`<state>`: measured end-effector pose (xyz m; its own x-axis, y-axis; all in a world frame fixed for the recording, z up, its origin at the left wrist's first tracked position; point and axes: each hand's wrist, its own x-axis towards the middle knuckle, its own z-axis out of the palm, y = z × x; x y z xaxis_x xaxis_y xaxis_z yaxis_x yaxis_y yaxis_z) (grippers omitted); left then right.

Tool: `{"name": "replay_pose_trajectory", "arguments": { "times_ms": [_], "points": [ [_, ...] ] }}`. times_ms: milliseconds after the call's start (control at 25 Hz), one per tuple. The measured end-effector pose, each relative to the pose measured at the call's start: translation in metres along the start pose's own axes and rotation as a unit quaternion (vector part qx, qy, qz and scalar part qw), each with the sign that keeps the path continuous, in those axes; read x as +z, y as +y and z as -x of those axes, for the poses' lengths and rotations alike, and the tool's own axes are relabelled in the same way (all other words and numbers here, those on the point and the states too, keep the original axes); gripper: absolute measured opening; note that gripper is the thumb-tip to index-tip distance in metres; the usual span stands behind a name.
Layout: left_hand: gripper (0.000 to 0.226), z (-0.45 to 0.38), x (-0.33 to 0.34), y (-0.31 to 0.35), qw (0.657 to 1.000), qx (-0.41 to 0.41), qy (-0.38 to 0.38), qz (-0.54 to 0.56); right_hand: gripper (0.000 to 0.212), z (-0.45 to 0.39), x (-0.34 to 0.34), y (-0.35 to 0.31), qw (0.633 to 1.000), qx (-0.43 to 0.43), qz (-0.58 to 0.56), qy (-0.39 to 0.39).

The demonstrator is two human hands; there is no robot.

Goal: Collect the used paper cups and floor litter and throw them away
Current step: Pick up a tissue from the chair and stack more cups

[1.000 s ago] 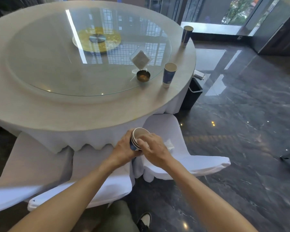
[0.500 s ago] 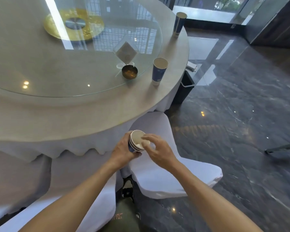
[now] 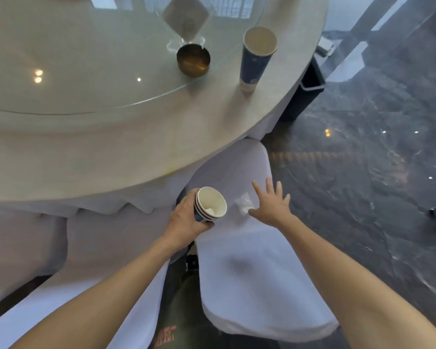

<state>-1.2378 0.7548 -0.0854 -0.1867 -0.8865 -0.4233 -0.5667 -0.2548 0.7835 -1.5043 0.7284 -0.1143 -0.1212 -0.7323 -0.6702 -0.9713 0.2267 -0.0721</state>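
My left grip (image 3: 186, 217) is grasping the stacked cups (image 3: 210, 204); my right grip (image 3: 269, 202), fingers spread, is hovering just right of the crumpled tissue (image 3: 243, 202).

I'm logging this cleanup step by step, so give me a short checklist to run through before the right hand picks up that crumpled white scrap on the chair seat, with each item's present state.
1. Left hand grips the nested stack of blue-and-white paper cups: ok.
2. Right hand empty, fingers spread: ok.
3. Crumpled white scrap lies uncovered on the white-covered chair seat, just left of the right hand: ok.
4. Right hand touching the scrap: cannot tell.
5. Top cup's mouth open to take the scrap, something white already inside: ok.
6. Tall blue paper cup stands on the round table, not collected: not ok.
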Motion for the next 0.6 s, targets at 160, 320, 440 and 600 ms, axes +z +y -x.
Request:
{"name": "replay_pose_trajectory", "arguments": {
  "times_ms": [160,320,440,600],
  "points": [
    [0.086,-0.024,0.031,-0.029,1.0,-0.025,0.015,0.009,0.09,-0.062,0.046,0.012,0.999,-0.02,0.024,-0.035],
    [0.085,-0.054,0.065,-0.057,0.999,-0.032,0.015,0.017,0.097,-0.108,0.1,0.014,0.997,-0.051,0.027,-0.05],
    [0.085,-0.069,0.084,-0.073,0.999,-0.03,0.022,0.024,0.096,-0.138,0.135,0.013,0.995,-0.082,0.037,-0.053],
    [0.085,-0.07,0.105,-0.093,0.998,-0.053,0.007,0.027,0.084,-0.153,0.176,0.02,0.992,-0.084,0.045,-0.08]
  ]
}}
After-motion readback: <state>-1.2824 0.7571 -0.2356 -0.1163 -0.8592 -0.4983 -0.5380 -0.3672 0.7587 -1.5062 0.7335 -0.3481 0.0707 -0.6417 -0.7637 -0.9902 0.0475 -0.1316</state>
